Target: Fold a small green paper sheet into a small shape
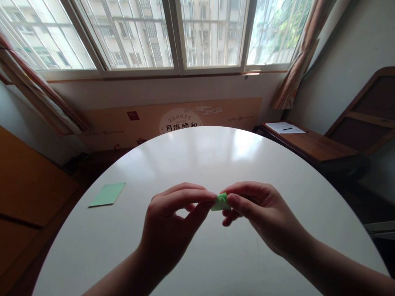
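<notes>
A small piece of folded green paper (pixel 220 202) is held up between both hands above the white round table (pixel 197 158). My left hand (pixel 175 218) pinches its left end between thumb and fingertips. On the other side, my right hand (pixel 259 209) grips the right end between thumb and forefinger, its lower fingers curled beneath. Fingers cover both ends of the paper, so only its middle shows. To the left on the tabletop lies a flat pad of light green square paper (pixel 108 194), apart from both hands.
Beyond the table stand a printed cardboard panel (pixel 216 117) and a barred window (pixel 212 33). At right, a wooden side table (pixel 327 144) bears a white sheet (pixel 285 128) with a dark pen-like item on it. An orange-brown cabinet (pixel 27 197) is at left.
</notes>
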A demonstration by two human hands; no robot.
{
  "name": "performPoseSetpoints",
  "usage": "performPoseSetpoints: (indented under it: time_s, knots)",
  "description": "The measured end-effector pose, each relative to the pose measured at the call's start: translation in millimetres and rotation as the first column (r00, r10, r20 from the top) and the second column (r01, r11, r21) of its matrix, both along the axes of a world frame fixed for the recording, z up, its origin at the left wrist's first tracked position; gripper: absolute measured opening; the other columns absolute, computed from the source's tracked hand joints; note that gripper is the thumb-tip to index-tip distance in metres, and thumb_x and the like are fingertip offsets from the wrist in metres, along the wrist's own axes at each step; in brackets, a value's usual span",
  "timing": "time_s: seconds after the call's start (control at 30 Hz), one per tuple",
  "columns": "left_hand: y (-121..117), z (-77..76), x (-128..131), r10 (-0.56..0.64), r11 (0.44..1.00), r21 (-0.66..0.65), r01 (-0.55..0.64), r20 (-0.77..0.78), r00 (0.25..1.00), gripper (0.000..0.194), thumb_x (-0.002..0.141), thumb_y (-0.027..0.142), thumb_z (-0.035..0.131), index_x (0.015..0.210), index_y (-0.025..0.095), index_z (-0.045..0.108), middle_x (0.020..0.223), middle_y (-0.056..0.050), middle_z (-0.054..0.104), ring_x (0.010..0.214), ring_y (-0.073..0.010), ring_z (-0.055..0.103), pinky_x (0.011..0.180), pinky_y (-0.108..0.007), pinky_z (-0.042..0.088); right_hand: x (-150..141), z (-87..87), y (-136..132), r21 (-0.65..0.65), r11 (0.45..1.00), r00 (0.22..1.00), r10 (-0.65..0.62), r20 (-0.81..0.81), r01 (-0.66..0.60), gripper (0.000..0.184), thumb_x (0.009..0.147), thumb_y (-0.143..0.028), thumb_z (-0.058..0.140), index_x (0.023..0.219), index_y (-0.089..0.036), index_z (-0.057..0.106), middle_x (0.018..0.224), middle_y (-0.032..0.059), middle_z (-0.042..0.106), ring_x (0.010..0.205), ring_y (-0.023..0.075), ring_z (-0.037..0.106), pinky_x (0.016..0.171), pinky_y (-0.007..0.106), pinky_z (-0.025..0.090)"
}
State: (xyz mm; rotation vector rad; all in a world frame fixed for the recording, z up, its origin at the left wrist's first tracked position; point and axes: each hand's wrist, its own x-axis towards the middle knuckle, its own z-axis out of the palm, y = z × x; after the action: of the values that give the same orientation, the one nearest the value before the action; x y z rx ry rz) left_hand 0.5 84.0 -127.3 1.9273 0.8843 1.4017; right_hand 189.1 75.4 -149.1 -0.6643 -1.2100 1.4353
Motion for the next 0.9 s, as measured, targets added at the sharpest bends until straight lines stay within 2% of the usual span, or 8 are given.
performPoseSetpoints:
  time_s: [0.23, 0.53, 0.73, 0.9]
  knots:
    - [-0.7, 3.0, 1.6, -0.049, 0.999, 0.008, 0.049, -0.002, 0.999, 0.020, 0.082, 0.008, 0.072, 0.085, 0.027, 0.078, 0.085, 0.000, 0.073, 0.074, -0.0154, 0.069, 0.059, -0.022, 0.054, -0.6, -0.3, 0.7, -0.063, 0.997, 0.998, 0.033, -0.051, -0.036, 0.009, 0.087, -0.027, 0.075, 0.090, -0.020, 0.079, 0.080, 0.0043, 0.074, 0.069, 0.0155, 0.068, 0.064, 0.030, 0.064]
    - [-0.8, 0.8, 0.8, -0.031, 1.000, 0.001, 0.031, -0.021, 0.999, 0.015, 0.083, 0.009, 0.071, 0.086, 0.023, 0.076, 0.085, -0.002, 0.071, 0.071, -0.0140, 0.068, 0.055, -0.020, 0.054, -2.5, -3.8, -0.8, -0.024, 0.998, 0.996, 0.064, -0.059, -0.066, 0.010, 0.090, -0.026, 0.072, 0.095, -0.020, 0.079, 0.080, 0.0035, 0.072, 0.071, 0.0140, 0.067, 0.063, 0.028, 0.064]
    - [-0.7, -0.7, 1.6, -0.009, 1.000, -0.008, 0.009, -0.016, 1.000, 0.015, 0.082, 0.008, 0.072, 0.087, 0.022, 0.076, 0.083, -0.001, 0.071, 0.071, -0.0136, 0.067, 0.057, -0.021, 0.055, -3.8, -1.6, -2.7, -0.002, 1.000, 1.000, 0.019, -0.016, -0.019, 0.015, 0.084, -0.017, 0.077, 0.097, -0.023, 0.079, 0.080, 0.0017, 0.073, 0.070, 0.0132, 0.068, 0.062, 0.025, 0.064]
    - [-1.8, 1.5, 3.1, -0.011, 1.000, 0.004, 0.011, -0.014, 1.000, 0.019, 0.082, 0.007, 0.071, 0.087, 0.024, 0.077, 0.082, 0.001, 0.071, 0.070, -0.0128, 0.067, 0.057, -0.021, 0.054, -3.9, -0.6, -4.2, 0.013, 1.000, 1.000, 0.002, 0.000, -0.002, 0.017, 0.085, -0.015, 0.075, 0.099, -0.024, 0.079, 0.079, 0.0015, 0.073, 0.069, 0.0124, 0.067, 0.061, 0.024, 0.063]
